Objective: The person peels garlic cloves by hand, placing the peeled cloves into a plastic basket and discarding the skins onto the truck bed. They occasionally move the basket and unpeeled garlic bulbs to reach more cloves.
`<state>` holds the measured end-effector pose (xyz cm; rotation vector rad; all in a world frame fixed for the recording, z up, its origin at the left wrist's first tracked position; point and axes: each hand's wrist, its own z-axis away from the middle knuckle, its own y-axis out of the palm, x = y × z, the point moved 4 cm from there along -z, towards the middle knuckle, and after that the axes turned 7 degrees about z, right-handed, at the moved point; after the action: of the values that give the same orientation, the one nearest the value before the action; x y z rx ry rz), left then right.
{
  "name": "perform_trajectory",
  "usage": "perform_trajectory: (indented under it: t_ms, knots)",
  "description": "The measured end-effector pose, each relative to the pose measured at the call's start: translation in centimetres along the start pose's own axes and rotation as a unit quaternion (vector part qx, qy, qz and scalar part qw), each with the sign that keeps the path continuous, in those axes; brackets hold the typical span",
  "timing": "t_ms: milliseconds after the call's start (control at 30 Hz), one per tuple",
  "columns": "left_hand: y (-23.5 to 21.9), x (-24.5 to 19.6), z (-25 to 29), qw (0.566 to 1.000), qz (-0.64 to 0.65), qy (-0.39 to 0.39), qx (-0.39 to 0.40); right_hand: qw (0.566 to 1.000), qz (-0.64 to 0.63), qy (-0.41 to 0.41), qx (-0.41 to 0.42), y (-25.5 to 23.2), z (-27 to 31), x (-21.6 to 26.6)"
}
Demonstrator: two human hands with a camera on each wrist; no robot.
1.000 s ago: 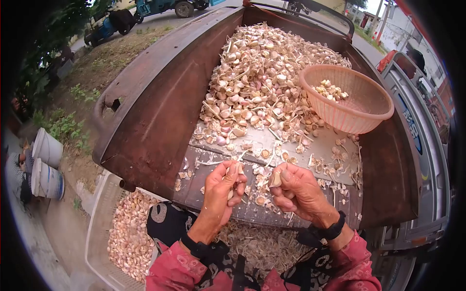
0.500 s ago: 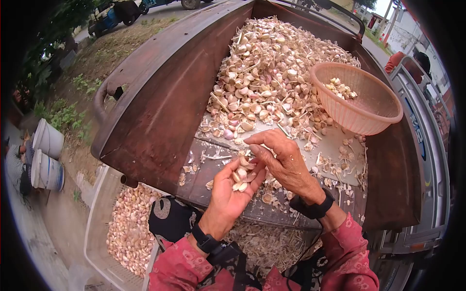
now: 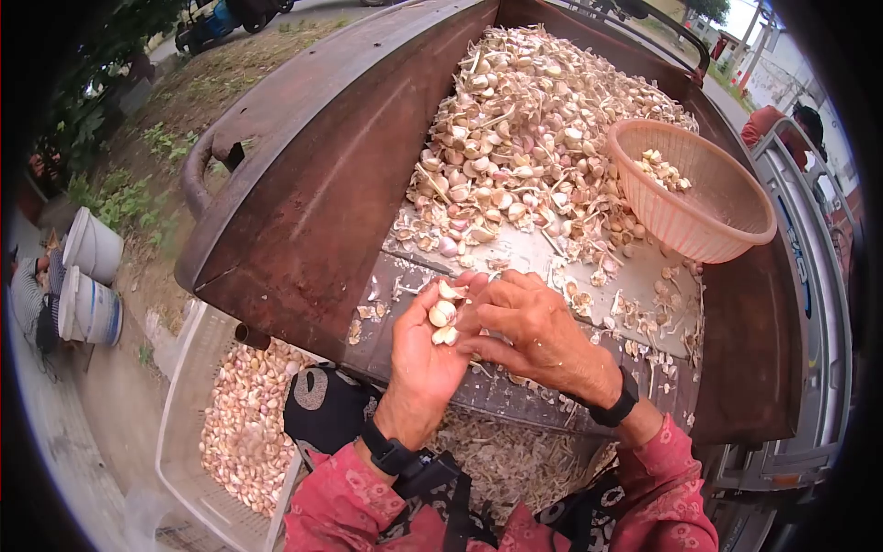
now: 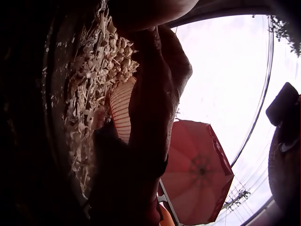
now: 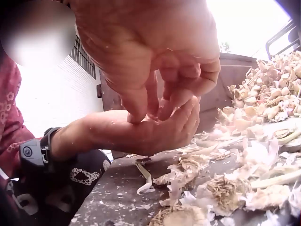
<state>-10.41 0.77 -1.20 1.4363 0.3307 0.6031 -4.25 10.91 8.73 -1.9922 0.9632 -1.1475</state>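
Palm up, my left hand (image 3: pixel 425 354) cradles several pale garlic cloves (image 3: pixel 442 315) between its thumb and cupped fingers. My right hand (image 3: pixel 543 336) reaches across from the right, its fingers bent down over the left fingers. In the right wrist view the right thumb and fingertips come together in the left palm (image 5: pixel 127 134); I cannot tell what they pinch. Both hands are above the front of a metal cart bed (image 3: pixel 395 317). Beyond them lies a large heap of garlic (image 3: pixel 543 138) with dry stalks. The left wrist view is mostly dark.
A pink plastic basket (image 3: pixel 708 216) with some peeled cloves leans on the heap's right side. Rusty side walls (image 3: pixel 313 193) flank the bed. Loose skins and stalks (image 5: pixel 225 188) litter its front. A white crate (image 3: pixel 175 442) of cloves stands low on the left, near two white buckets (image 3: pixel 90 313).
The hands were apart, each with garlic; then the right hand hovered above the left. Now its fingers are down at the left fingers, and cloves lie in the left palm.
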Motion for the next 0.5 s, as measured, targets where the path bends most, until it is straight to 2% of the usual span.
perform_trajectory:
  t_ms: [33,67,100,167,233,300,333,400,433,467,500]
  knots:
    - [0.4,0.5,0.1,0.998,-0.026,0.014,-0.048,0.996,0.078,-0.034,0.003,0.1,0.4,0.8]
    - [0.6,0.7,0.2,0.994,-0.053,0.029,-0.095,0.996,0.081,-0.032,0.001,0.1,0.8,0.8]
    - [-0.7,0.5,-0.1,0.999,-0.038,-0.005,-0.034,0.995,0.097,-0.024,0.022,0.6,1.1,0.5]
    - [-1.1,0.4,0.2,0.999,-0.032,-0.025,-0.009,0.993,0.109,-0.025,0.047,1.4,1.7,0.1]
    - [-0.9,1.1,0.3,0.998,-0.025,-0.047,0.022,0.992,0.118,-0.036,0.028,1.5,2.1,0.5]
    - [-0.7,1.5,0.3,0.997,-0.054,-0.024,-0.04,0.989,0.136,-0.056,0.014,0.9,2.4,1.2]
    - [-0.9,1.5,0.2,0.998,-0.056,-0.025,-0.03,0.988,0.144,-0.06,0.01,0.6,2.7,1.4]
    - [-1.7,1.7,0.2,0.997,-0.015,-0.076,0.029,0.994,0.093,-0.054,-0.028,-0.1,3.1,1.8]
    - [-2.2,1.8,0.0,0.998,-0.037,-0.056,-0.013,0.995,0.072,-0.046,-0.058,-1.2,3.0,2.0]
    - [-1.4,2.1,0.2,0.998,-0.038,-0.056,-0.01,0.994,0.074,-0.047,-0.058,-2.3,3.1,2.0]
    - [-0.8,2.1,0.6,0.998,-0.017,-0.028,-0.056,0.994,0.072,-0.024,-0.08,-3.9,3.1,1.5]
